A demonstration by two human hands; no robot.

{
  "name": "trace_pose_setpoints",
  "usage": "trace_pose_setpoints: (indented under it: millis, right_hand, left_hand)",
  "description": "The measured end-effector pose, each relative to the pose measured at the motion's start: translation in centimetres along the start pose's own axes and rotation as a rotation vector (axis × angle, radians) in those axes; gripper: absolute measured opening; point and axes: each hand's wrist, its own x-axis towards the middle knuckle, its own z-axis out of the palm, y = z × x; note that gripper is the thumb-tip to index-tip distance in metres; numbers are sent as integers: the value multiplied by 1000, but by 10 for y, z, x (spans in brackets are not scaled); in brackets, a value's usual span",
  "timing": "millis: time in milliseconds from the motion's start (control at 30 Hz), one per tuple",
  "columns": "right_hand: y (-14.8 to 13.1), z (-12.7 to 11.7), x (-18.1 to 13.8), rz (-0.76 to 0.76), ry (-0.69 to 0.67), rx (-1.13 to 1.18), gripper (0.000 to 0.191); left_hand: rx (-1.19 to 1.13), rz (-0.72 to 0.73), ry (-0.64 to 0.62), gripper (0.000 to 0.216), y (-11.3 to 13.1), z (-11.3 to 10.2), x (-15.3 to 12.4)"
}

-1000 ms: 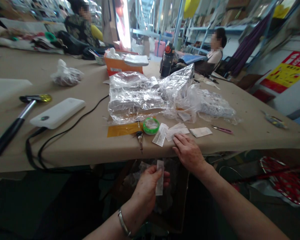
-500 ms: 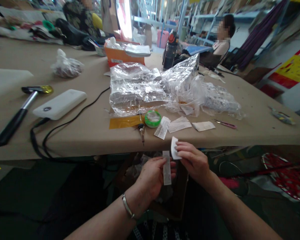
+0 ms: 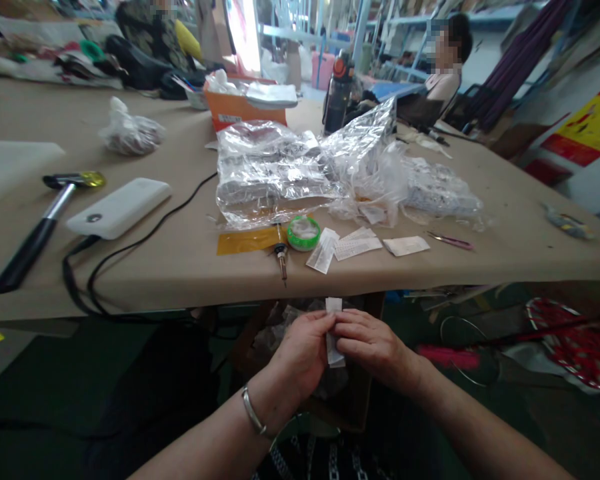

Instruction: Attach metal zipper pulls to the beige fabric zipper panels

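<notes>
Just past the table's front edge, a narrow whitish strip [image 3: 335, 305] stands upright between my two hands. My left hand [image 3: 300, 350] pinches it by the thumb from the left side. Closed fingers of my right hand [image 3: 373, 343] press against it from the right. The white piece that the right hand carried is probably laid along the strip, but fingers hide most of it. On the table ahead lie printed white strips [image 3: 358, 244], a folded white piece [image 3: 407, 246], a round green-rimmed container [image 3: 303, 233] and a pen-like tool with a metal tip [image 3: 281, 257].
A large clear plastic bag [image 3: 275, 173] lies mid-table, with pink-handled tweezers [image 3: 451, 241] to the right. Leftward are a white power bank [image 3: 120, 208] with black cable and a hammer [image 3: 55, 217]. Below my hands stands an open box [image 3: 363, 393] of plastic scraps. A person [image 3: 447, 60] sits behind.
My right hand has moved left and down with the white piece, meeting the strip in my left hand. The left hand stays nearly in place. The view has shifted slightly.
</notes>
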Motion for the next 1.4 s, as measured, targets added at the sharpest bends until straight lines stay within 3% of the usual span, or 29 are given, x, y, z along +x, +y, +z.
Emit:
trace_pose_setpoints:
  millis: [200,333,433,567,733,833,933,1000,1200,1300,1400]
  right_hand:
    - [5,-13,-2,54,54,19,17]
    - [48,-40,-11,382,261,-269,34]
    - [83,-55,-24,605,224,-505,52]
    - [98,-59,-41,588,120,-565,43]
    - [98,-60,-56,534,240,-522,28]
    - [100,-65,-55,542,379,-438,22]
    - [85,-68,-40,552,572,-376,18]
    - [61,-63,-23,506,621,-315,17]
    - [-15,-9,7,120,267,-40,17]
    - [-27,12,5,46,167,-32,16]
    - [-28,19,3,27,130,-32,17]
  left_hand:
    - [64,-9,37,3,-4,-6,5]
    - [212,-37,175,6,2,2,-1]
    - [256,-39,226,5,4,7,-5]
    - [275,-42,238,4,3,5,-3]
    - [290,-36,274,3,5,2,-4]
    - [288,-33,270,4,6,2,-5]
    - [287,-26,255,5,6,2,-6]
    - [273,-20,251,6,4,1,-7]
    - [152,29,106,8,-2,-8,-4]
    - [81,63,127,9,-3,-12,-5]
    - [63,73,161,10,-1,-15,-6]
